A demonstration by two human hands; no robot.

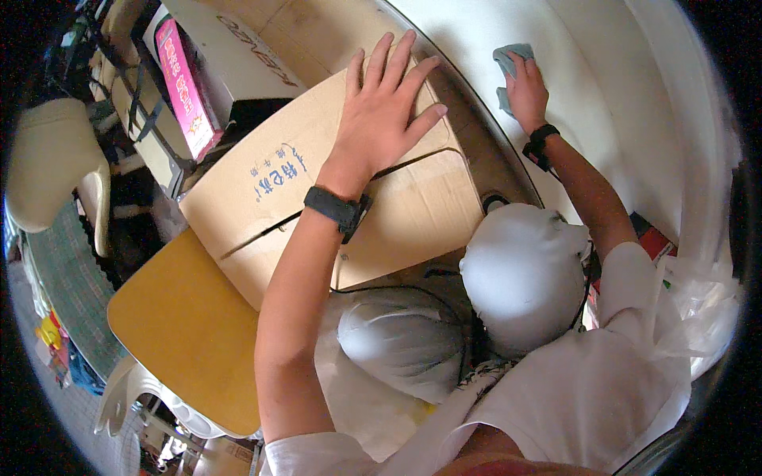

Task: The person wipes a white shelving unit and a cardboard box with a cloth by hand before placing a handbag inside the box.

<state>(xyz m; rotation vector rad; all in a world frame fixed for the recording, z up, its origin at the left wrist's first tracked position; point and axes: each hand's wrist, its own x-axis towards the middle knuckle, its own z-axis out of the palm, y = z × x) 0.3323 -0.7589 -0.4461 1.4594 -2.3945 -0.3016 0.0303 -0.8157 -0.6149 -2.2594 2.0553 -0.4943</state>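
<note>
My left hand (382,119) lies flat with fingers spread on top of a brown cardboard box (246,178), near its far right corner. Flaps meet in a seam across the box, and blue writing marks its side left of my wrist. Farther right, my right hand (528,97) holds a grey-blue cloth (508,55) against a smooth white curved surface (595,71). Part of the cloth sticks out beyond my fingers; the rest is hidden under the hand. Each wrist wears a black band.
My grey-clad knees (520,278) are close to the box's near side. Left of it stand a chair with a mustard seat (182,325), a pink box (182,87) and a white carton (230,47). A beige padded piece (55,159) sits far left, a clear plastic bag (698,317) at right.
</note>
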